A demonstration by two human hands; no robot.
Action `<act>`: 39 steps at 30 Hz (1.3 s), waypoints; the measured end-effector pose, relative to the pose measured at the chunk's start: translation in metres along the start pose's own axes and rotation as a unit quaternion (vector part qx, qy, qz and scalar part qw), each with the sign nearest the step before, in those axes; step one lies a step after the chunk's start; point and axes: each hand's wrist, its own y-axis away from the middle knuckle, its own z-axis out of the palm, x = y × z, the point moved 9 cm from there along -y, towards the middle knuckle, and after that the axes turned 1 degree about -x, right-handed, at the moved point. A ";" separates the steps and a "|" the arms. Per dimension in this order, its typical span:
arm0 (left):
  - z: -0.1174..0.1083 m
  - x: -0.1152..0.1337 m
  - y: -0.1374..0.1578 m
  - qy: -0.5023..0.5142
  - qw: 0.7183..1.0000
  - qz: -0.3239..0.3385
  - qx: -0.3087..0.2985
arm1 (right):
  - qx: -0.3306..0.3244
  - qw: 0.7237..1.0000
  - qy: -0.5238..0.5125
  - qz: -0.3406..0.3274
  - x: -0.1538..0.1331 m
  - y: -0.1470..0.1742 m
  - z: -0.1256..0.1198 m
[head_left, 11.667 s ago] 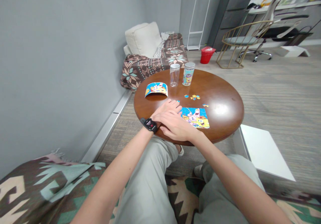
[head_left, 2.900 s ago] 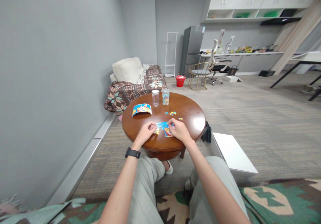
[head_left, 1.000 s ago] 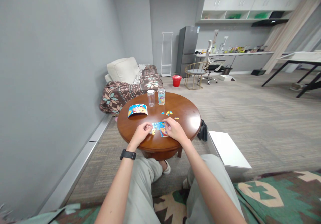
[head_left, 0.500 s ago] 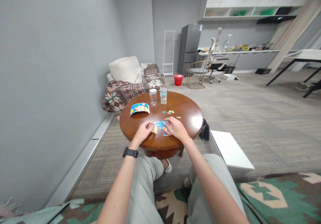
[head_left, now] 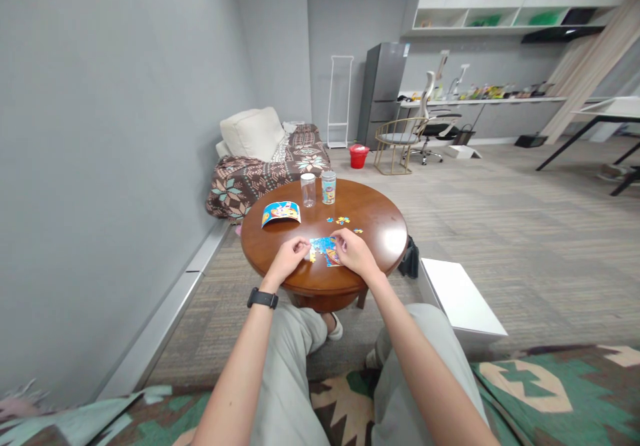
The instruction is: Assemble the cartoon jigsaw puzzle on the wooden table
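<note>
A partly joined jigsaw puzzle point(head_left: 321, 245), blue with yellow and red parts, lies flat on the round brown table point(head_left: 280, 279) near its front edge. At its left edge, the fingers of my left hand point(head_left: 291, 258) are pinched together against the pieces. My right hand point(head_left: 354, 253) covers the right side of the puzzle, its fingertips closed at the upper right edge; whether a single loose piece is between them is hidden. Several loose puzzle pieces point(head_left: 343, 220) lie behind the puzzle, and another loose piece point(head_left: 358, 231) sits nearer my right hand.
A curved picture sheet point(head_left: 281, 213) stands at the table's left. Behind are a clear jar with a white lid point(head_left: 308, 191) and a printed can point(head_left: 329, 188). A white box point(head_left: 463, 296) stands on the floor to the right. A patterned sofa point(head_left: 260, 178) is beyond the table.
My right fingertips have shifted slightly up and right to the puzzle's upper edge, showing more of its blue middle. My left hand stays at the left edge. The view has tilted slightly.
</note>
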 end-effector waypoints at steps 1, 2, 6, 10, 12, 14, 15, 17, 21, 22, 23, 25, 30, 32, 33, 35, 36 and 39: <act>0.000 0.000 0.000 0.002 1.000 0.000 -0.001 | 0.000 1.000 0.002 -0.005 -0.001 0.000 -0.001; 0.000 0.000 0.000 0.003 1.000 0.000 -0.001 | 0.000 1.000 0.004 -0.010 -0.002 0.000 -0.001; 0.000 0.002 0.000 0.002 1.000 0.003 0.003 | 0.001 1.000 0.015 -0.023 -0.003 0.000 0.000; 0.002 0.004 0.002 -0.004 1.000 0.002 -0.007 | -0.004 1.000 0.023 -0.017 0.000 0.001 0.003; 0.003 0.005 0.002 -0.008 1.000 0.001 -0.011 | -0.009 1.000 0.025 -0.017 -0.001 0.001 0.004; 0.003 0.006 0.003 -0.013 1.000 0.002 -0.011 | -0.016 0.999 0.028 -0.018 -0.003 0.001 0.004; 0.003 0.006 0.003 -0.014 1.000 0.003 -0.011 | -0.020 0.999 0.028 -0.019 -0.004 0.001 0.004; 0.003 0.006 0.003 -0.014 1.000 0.002 -0.012 | -0.027 0.999 0.029 -0.019 -0.006 0.002 0.004; 0.004 0.008 0.005 -0.021 1.000 -0.007 -0.015 | -0.036 0.999 0.037 -0.016 -0.005 0.003 0.006; 0.003 0.009 0.006 -0.030 0.999 -0.009 -0.014 | -0.037 0.998 0.040 -0.015 -0.005 0.003 0.007; 0.004 0.011 0.007 -0.042 0.999 -0.010 -0.013 | -0.038 0.998 0.041 -0.015 -0.005 0.003 0.008; 0.004 0.015 0.009 -0.078 0.997 -0.010 -0.012 | -0.040 0.998 0.042 -0.015 -0.004 0.003 0.009; 0.008 0.024 0.013 -0.132 0.991 -0.003 -0.026 | -0.047 0.997 0.054 -0.008 -0.005 0.004 0.009; 0.008 0.024 0.014 -0.137 0.990 -0.008 -0.024 | -0.055 0.997 0.058 -0.005 -0.005 0.005 0.010; 0.007 0.023 0.014 -0.139 0.990 -0.012 -0.023 | -0.060 0.996 0.059 -0.004 -0.006 0.005 0.010; 0.007 0.022 0.014 -0.143 0.989 -0.021 -0.025 | -0.074 0.996 0.054 -0.004 -0.008 0.006 0.011; 0.006 0.021 0.014 -0.143 0.989 -0.027 -0.026 | -0.079 0.996 0.051 -0.006 -0.009 0.006 0.012; 0.005 0.018 0.014 -0.129 0.990 -0.048 -0.032 | -0.086 0.995 0.047 -0.008 -0.011 0.006 0.012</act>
